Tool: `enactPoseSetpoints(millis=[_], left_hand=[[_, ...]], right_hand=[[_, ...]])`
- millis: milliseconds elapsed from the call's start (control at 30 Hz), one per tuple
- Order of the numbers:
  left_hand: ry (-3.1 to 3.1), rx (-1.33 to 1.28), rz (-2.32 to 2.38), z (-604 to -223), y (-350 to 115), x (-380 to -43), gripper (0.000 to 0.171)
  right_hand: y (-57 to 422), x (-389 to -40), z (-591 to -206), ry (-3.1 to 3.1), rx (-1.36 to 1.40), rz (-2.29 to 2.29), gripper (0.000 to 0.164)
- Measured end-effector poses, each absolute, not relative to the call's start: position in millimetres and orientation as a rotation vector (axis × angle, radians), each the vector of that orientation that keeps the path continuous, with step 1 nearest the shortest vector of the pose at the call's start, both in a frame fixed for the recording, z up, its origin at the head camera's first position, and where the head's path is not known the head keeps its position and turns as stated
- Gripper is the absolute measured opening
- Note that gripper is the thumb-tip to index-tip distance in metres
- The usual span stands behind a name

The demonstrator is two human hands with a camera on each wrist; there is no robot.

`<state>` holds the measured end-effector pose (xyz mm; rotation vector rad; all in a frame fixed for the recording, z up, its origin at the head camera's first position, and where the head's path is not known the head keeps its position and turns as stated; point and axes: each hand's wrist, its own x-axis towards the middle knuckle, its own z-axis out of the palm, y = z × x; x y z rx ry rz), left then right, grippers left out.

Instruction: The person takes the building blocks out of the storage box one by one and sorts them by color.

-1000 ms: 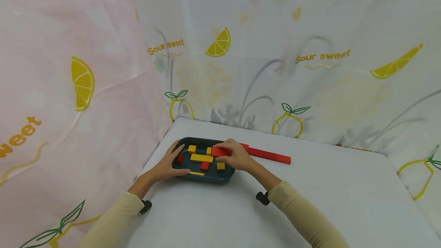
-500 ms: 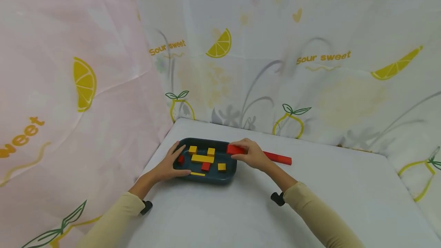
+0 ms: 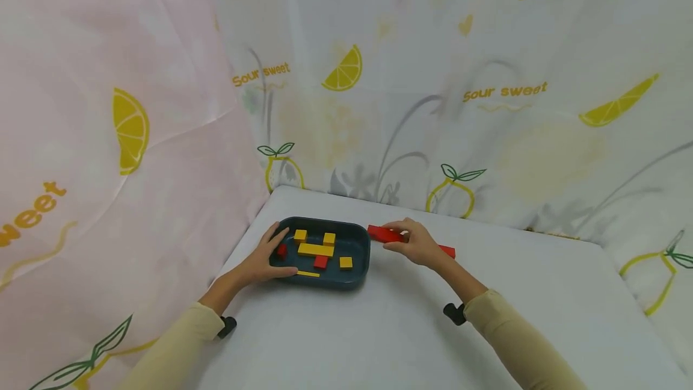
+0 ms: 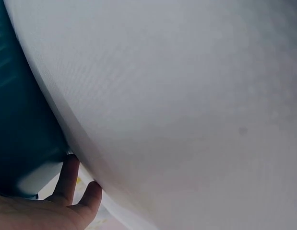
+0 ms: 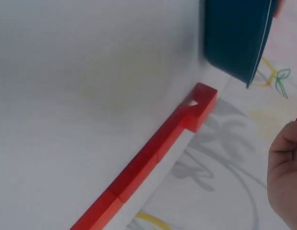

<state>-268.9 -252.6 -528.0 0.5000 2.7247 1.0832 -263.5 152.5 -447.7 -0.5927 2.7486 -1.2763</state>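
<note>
Tray (image 3: 325, 283) sits on the table (image 3: 346, 342), left hand (image 3: 262, 263) spread straight-fingered across its left end; red and yellow blocks (image 3: 316, 250) inside. Past the tray's right rim, right hand (image 3: 417, 245) pinches a red block (image 3: 397, 237), close by a red row (image 5: 133, 175). From here: I'd square faces, then ease it in without nudging the row. Versus half a second ago: block farther right of tray, left hand unchanged.
</note>
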Motion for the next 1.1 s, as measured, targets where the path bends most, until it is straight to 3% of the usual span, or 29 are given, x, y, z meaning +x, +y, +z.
enactPoseSetpoints(millis=[500, 1100], left_hand=[[2.720, 0.498, 1.028, -520.3, -254.1, -269.9, 0.107], [2.720, 0.504, 1.024, -526.0, -252.4, -267.8, 0.104]], right_hand=[[215.6, -265.0, -453.3, 2.881, -0.354, -1.166, 0.037], [266.0, -256.8, -464.5, 3.020, -0.340, -0.935, 0.033]])
